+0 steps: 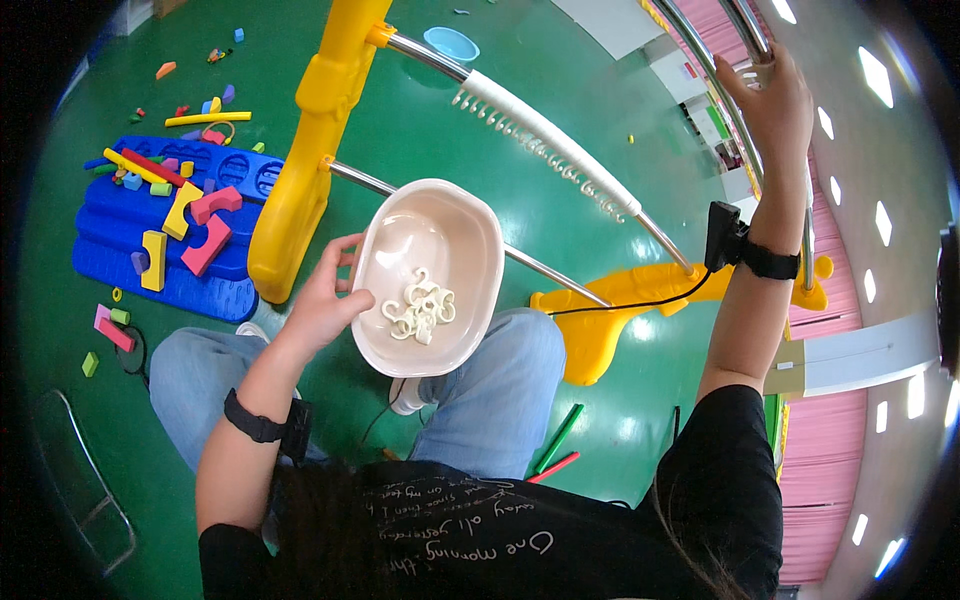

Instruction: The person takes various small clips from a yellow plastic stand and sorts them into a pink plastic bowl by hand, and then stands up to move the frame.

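Over green floor: left hand fingers gripping beige bowl of white rings; right hand fingers wrapped on metal bar.

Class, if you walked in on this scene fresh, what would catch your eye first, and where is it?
At the centre, the left hand holds a pale oval bowl with small white rings in it. Behind it stands a yellow frame with metal rails, whose top rail the right hand grips at upper right. Bright foam blocks lie on a blue mat at left.

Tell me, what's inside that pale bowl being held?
The bowl, held at its rim by the left hand, contains a small heap of white rings. Anything beneath the heap is covered.
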A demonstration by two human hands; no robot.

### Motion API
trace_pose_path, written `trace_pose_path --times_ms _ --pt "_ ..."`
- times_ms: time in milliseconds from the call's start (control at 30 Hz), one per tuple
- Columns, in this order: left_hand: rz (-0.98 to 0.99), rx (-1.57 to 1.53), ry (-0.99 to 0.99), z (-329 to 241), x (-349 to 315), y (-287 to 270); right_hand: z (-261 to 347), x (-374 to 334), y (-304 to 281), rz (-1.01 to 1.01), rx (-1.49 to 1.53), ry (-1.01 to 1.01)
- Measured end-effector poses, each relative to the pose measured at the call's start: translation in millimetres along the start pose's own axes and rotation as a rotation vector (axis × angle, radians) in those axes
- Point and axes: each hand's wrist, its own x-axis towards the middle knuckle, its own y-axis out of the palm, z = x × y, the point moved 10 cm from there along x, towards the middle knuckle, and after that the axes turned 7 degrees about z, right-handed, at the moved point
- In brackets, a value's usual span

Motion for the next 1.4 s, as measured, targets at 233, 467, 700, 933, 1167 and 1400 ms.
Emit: trace_pose_path --times_ms 233,467,700,933,1167,1400 --pt "-0.018 0.003 0.008 0 -4 -3 4 -8 0 -0.137 -0.057 0.033" --pt "-0.026 0.02 0.001 0 -9 -7 13 -12 2 -0.177 -0.153 0.099" --pt "-0.011 -0.067 0.021 -5 -6 -4 116 -92 6 -0.254 0.116 -0.028" --pt "-0.044 -0.143 0.082 1 -7 -10 312 -223 114 0.649 0.922 -0.507" --pt "-0.014 -0.121 0.093 -3 -8 -7 326 -231 131 0.689 0.812 -0.351" --pt "0.009 -0.093 0.061 -1 -7 -5 322 -236 146 0.768 0.852 -0.358"
